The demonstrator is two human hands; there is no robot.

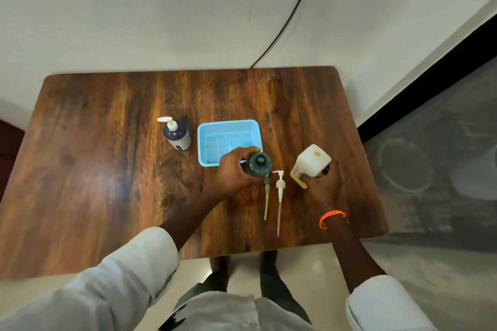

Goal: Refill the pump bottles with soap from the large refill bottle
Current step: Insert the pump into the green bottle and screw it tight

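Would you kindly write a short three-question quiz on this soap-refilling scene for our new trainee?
1. True or false: the dark green bottle in the left hand has its pump off.
2. Which hand holds the white refill bottle?
3. Where do the two loose pumps lie: A) in the blue basket, B) on the table between the hands, C) beside the navy pump bottle?

Key: 1 true; 2 the right hand; 3 B.

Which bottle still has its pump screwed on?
The dark blue bottle left of the blue basket. The green bottle in the left hand is open; two pumps lie on the table.
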